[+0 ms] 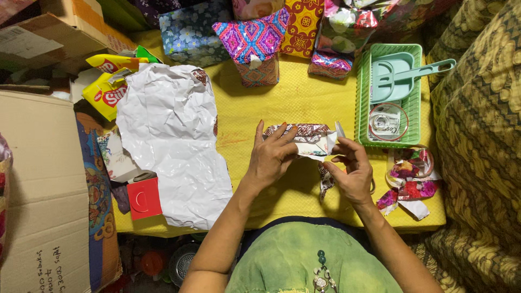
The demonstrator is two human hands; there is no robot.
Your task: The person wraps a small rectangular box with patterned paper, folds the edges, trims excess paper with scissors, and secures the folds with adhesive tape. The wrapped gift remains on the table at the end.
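Bright, even overhead light, soft shadows beneath the forearms, sharp focus, edges slightly stretched.

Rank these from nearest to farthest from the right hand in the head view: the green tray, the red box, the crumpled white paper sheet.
From the right hand:
1. Green tray, just above it on the right.
2. Crumpled white paper sheet, left, past the left hand.
3. Red box, farthest, at the sheet's lower left edge.

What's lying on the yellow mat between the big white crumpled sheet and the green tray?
In the head view, the small half-wrapped parcel, held by the left hand and right hand; otherwise bare mat.
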